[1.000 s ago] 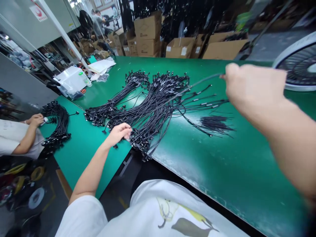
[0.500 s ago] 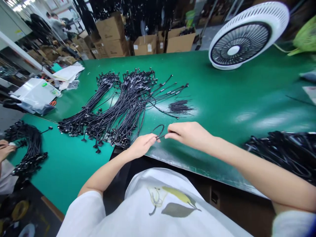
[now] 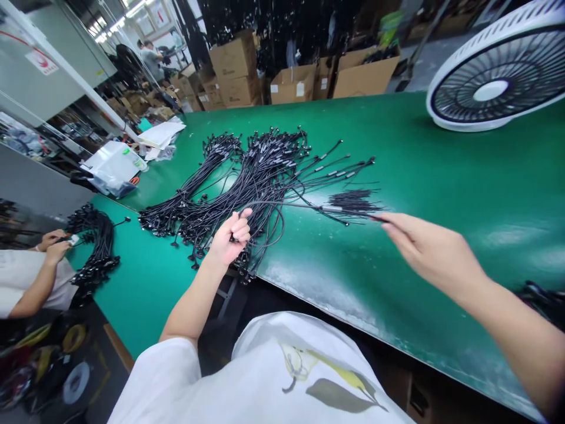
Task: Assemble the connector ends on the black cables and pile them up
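Observation:
A single black cable (image 3: 304, 205) stretches between my two hands above the bench. My left hand (image 3: 232, 238) is closed round one part of it, at the front of a large heap of black cables (image 3: 260, 162). Further right, my right hand (image 3: 430, 250) pinches the other end between thumb and fingertips. Under the stretched cable, close to the right fingertips, lies a small pile of thin black strips (image 3: 353, 200). What exactly sits inside the left fist is hidden.
A white fan (image 3: 489, 88) stands at the back right of the green bench (image 3: 424, 171). Cardboard boxes (image 3: 291, 84) line the far side. At left, a co-worker's hands (image 3: 57, 244) are beside another cable bundle (image 3: 103, 244). More black cables (image 3: 542, 300) lie at right.
My hands were close together at a small cable loop. They have moved apart, left and right, and the cable is now drawn out between them. The view has turned left.

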Motion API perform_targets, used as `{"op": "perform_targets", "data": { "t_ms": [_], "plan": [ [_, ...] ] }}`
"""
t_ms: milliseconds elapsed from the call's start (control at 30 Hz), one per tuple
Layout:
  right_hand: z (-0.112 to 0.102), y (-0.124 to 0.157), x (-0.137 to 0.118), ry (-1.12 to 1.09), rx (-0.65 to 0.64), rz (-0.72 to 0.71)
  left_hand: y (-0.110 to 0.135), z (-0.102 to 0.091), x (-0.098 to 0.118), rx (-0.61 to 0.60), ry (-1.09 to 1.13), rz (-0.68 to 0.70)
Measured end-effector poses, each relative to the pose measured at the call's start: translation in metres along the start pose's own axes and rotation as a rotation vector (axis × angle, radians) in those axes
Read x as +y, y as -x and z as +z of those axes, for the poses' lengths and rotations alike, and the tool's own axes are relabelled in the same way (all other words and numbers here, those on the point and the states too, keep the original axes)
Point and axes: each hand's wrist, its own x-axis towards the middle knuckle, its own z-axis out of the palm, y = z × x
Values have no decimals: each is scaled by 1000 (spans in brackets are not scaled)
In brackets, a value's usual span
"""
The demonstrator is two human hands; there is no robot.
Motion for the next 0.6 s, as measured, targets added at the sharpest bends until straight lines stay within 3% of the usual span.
{"op": "perform_targets", "data": {
  "t_ms": [100,200,267,367,433,500,600],
  "plan": [
    [-14,-8,9,84,105,34,8,-16,-6,-189,-204,-178],
    [-18,-12,19,150,71,57,19,-34,-7,-376,-476,-373],
    [-12,-12,23,184,27,68,24,-42,-5,-384,-507,-403],
    [9,-4,13,245,-65,35,21,-43,-3,-159,-267,-212],
    [22,4,-9,241,-187,-104,12,-34,-6,-14,-80,-73],
    [30,12,-40,160,-345,-315,3,-18,-15,12,0,-9],
    [28,12,-85,-59,-546,-547,-3,9,-41,-99,-113,59]
  ]
}}
